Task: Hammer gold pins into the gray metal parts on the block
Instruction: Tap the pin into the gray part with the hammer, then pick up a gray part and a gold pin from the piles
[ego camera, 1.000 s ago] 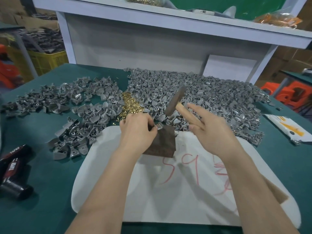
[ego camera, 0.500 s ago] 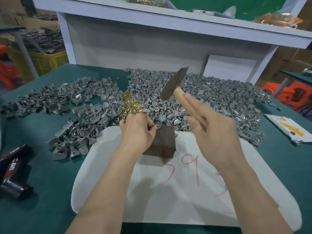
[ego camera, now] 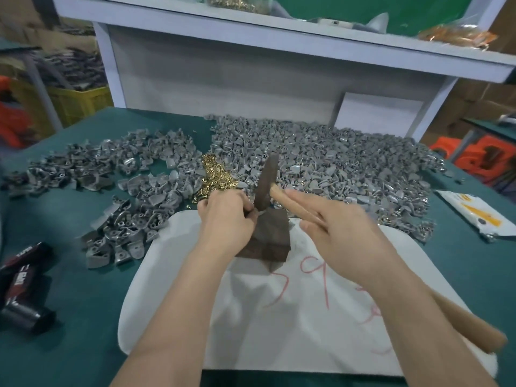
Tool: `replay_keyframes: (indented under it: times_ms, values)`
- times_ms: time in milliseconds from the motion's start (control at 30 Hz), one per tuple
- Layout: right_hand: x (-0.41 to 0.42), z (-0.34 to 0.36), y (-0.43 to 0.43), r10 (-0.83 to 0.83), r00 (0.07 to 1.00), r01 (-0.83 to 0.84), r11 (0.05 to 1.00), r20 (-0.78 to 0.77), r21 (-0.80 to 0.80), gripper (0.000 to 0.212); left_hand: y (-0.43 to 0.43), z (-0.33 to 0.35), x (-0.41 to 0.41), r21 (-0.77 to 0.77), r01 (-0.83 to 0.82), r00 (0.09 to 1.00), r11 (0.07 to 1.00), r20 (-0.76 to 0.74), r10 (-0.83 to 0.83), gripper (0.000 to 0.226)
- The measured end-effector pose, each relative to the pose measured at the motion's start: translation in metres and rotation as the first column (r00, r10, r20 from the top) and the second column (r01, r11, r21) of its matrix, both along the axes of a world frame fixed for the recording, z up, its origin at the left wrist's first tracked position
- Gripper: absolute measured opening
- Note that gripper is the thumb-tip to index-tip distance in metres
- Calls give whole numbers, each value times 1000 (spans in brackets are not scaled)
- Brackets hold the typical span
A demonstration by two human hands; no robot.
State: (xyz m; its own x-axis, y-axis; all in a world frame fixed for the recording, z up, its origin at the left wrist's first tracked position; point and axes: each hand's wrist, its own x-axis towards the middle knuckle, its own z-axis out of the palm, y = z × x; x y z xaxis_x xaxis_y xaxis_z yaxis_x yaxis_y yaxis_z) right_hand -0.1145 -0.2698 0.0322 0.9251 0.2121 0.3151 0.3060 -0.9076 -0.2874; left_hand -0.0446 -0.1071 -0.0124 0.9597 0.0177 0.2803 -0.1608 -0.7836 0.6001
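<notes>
While our left hand point(ego camera: 226, 219) pinches the gray part point(ego camera: 260, 212) atop the block point(ego camera: 269, 238), the hammer head point(ego camera: 266, 182) sits right over it. Its handle point(ego camera: 460, 322) runs back-right from the block, gripped by our right hand point(ego camera: 343, 236).

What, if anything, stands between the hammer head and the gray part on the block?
Nothing visible. The hammer head is at the block's top, where the left hand's fingers pinch the barely visible gray part beside it.

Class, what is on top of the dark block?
The hammer head rests its lower end at the top of the block, beside the left hand, which pinches there. A pale metal sliver shows; any pin is covered by head and fingers.
</notes>
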Motion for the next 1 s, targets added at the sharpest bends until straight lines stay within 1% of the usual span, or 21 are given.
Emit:
replay_keyframes:
  times_ms: [33,67,100,133,167,233,267,333,433,500,567,667,700,733,800,833,867,933,967,1000]
  values:
    - [2,3,0,-31,999,31,999,42,9,63,0,1,-1,9,1,1000,1000,-6,-1,12]
    - [4,6,2,-47,991,41,998,123,51,67,-1,1,-1,8,-1,1000,1000,1,1,16]
    - [4,8,2,-40,979,15,992,201,124,74,-1,1,-2,0,-11,1000,1000,10,11,20]
    - [3,6,2,-31,970,-17,981,242,192,79,-1,1,-2,-9,-21,1000,1000,8,21,22]
    - [3,3,1,-14,971,-38,976,240,212,83,-2,1,-2,-17,-23,1000,1000,4,23,21]
    - [2,-5,1,30,992,-46,990,122,132,83,0,1,-1,-3,-11,1000,1000,-7,11,15]
    - [2,-7,1,36,998,-41,995,52,94,78,0,1,-1,3,-5,1000,1000,-11,5,15]
    - [9,-9,-7,11,999,-6,995,-49,96,63,1,1,-2,2,-7,1000,1000,-14,7,20]
    - [28,-17,-20,-108,990,124,974,-91,190,48,0,0,-1,3,-20,1000,1000,-3,20,19]
    - [42,-26,-24,-173,976,208,918,-132,338,41,-1,0,-1,-1,-24,1000,1000,2,24,19]
    - [55,-35,-26,-179,960,262,851,-217,455,34,-2,2,-2,-7,-20,1000,1000,15,20,17]
    - [71,-49,-29,-197,925,340,807,-324,483,30,-3,2,-2,7,-17,1000,1000,19,17,16]
    - [73,-52,-30,-210,917,360,804,-340,473,29,-2,2,-2,8,-17,1000,1000,12,17,16]
    - [76,-53,-31,-231,910,372,821,-343,433,29,-1,2,-1,3,-18,1000,1000,6,18,17]
    - [77,-53,-32,-298,906,377,892,-301,251,30,0,2,-1,-10,-18,1000,1000,1,18,18]
    - [78,-52,-33,-332,909,379,910,-251,169,31,0,2,-1,-15,-18,1000,1000,6,18,18]
    - [77,-49,-32,-352,918,378,916,-181,135,32,0,3,-1,-21,-17,1000,1000,11,17,18]
    - [72,-40,-23,-314,949,312,928,-22,202,33,-1,4,-2,-50,-11,1000,999,28,13,15]
    - [69,-35,-15,-253,967,239,938,24,251,32,-2,5,-2,-69,-3,999,998,43,6,13]
    - [67,-30,-5,-172,985,158,943,23,292,30,-2,5,-2,-84,12,998,996,65,-7,12]
